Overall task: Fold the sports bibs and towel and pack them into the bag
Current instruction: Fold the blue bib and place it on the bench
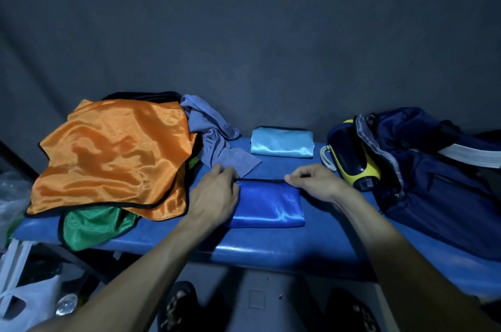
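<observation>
A folded royal-blue bib (pixel 268 204) lies on the blue bench (pixel 271 247) in front of me. My left hand (pixel 214 193) pinches its far left corner and covers its left end. My right hand (pixel 314 180) pinches the far right corner at the black trim. Behind it sits a folded light-blue bib (pixel 282 142). An unfolded orange bib (pixel 113 155) is heaped at the left over a green bib (pixel 95 226). A crumpled grey-blue towel (pixel 214 136) lies between the orange bib and the light-blue one. The navy bag (pixel 433 174) stands open at the right.
A black and yellow object (pixel 352 158) with a white cord leans at the bag's mouth. White plastic bags (pixel 24 302) and a bottle (pixel 66 303) lie on the floor at the lower left. My feet in sandals (pixel 179 307) show under the bench edge. A dark cloth backdrop hangs behind.
</observation>
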`<state>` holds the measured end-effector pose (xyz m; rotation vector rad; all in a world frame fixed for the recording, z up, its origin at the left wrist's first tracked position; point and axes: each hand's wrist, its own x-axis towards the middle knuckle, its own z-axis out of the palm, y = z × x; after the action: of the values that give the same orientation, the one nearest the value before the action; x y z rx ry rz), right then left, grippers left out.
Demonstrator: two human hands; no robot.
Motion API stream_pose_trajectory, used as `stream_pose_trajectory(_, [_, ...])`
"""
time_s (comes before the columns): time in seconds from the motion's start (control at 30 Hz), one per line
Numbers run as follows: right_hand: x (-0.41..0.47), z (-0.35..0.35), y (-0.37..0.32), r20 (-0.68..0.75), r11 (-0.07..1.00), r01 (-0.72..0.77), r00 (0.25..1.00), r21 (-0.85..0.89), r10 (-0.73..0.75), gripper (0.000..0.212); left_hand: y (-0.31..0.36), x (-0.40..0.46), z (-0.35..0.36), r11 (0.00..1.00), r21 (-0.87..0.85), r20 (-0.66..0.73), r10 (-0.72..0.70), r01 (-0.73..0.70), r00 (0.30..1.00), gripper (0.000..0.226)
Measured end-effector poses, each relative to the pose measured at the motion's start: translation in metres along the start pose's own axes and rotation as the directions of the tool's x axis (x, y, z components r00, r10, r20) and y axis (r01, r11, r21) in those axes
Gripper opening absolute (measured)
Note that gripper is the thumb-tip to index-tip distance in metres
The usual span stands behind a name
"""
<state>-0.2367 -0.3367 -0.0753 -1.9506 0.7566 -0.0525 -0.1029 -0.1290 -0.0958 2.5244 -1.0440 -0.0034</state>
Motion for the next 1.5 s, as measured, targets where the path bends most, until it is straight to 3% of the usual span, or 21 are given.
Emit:
stream_pose_trajectory(0.23, [0.003,0.005,-0.007,-0.038,0.995,0.069,0.997,0.067,-0.067,0.024,-0.003,-0.003,0.012,0.998,0.051,-0.059,0.036,-0.033,0.998,0.032])
stream_pose_trajectory(0.4, [0.005,0.009,-0.010,-0.086,0.963,0.108,0.987,-0.246,-0.133,0.029,0.000,-0.003,0.013,0.995,0.102,-0.064,0.020,-0.013,0.998,0.034])
stream_pose_trajectory(0.57, [0.007,0.020,-0.001,-0.168,0.943,0.091,0.974,-0.321,-0.151,0.022,0.002,-0.005,0.011,0.993,0.103,-0.098,0.063,-0.053,0.993,0.028])
stream_pose_trajectory(0.63, [0.008,0.020,0.001,-0.201,0.964,0.109,0.966,-0.243,-0.160,0.020,-0.001,-0.004,0.012,0.998,0.051,-0.119,0.054,-0.049,0.991,0.026])
stream_pose_trajectory(0.8, [0.011,0.015,0.002,-0.171,0.976,0.159,0.976,0.148,-0.133,0.013,-0.006,-0.002,0.015,1.000,0.011,-0.111,0.006,-0.005,0.994,0.027])
stream_pose_trajectory(0.93, [0.011,0.010,0.001,-0.045,0.939,0.090,0.996,0.331,-0.079,0.007,-0.007,-0.003,0.015,1.000,0.010,-0.107,0.012,-0.011,0.994,0.027])
stream_pose_trajectory(1.1, [0.024,0.000,0.006,0.237,0.897,-0.012,0.966,0.442,-0.104,0.021,-0.009,-0.001,0.017,0.998,0.046,-0.093,0.044,-0.040,0.995,0.028])
stream_pose_trajectory(1.17, [0.026,0.002,0.006,0.244,0.925,0.004,0.964,0.379,-0.104,0.023,-0.009,-0.001,0.017,0.998,0.048,-0.085,0.049,-0.045,0.995,0.028])
stream_pose_trajectory(1.23, [0.026,0.002,0.005,0.180,0.981,0.138,0.970,0.140,-0.162,0.024,-0.009,-0.002,0.017,0.998,0.040,-0.072,0.047,-0.044,0.996,0.028])
stream_pose_trajectory(1.3, [0.025,0.004,0.006,0.121,0.952,0.283,0.956,-0.119,-0.269,0.023,-0.009,-0.001,0.016,0.998,0.035,-0.059,0.050,-0.048,0.997,0.027])
stream_pose_trajectory(1.5, [0.021,0.013,0.013,-0.036,0.911,0.351,0.930,-0.215,-0.367,0.024,-0.010,0.005,0.006,0.998,0.013,0.004,0.069,-0.069,0.998,0.024])
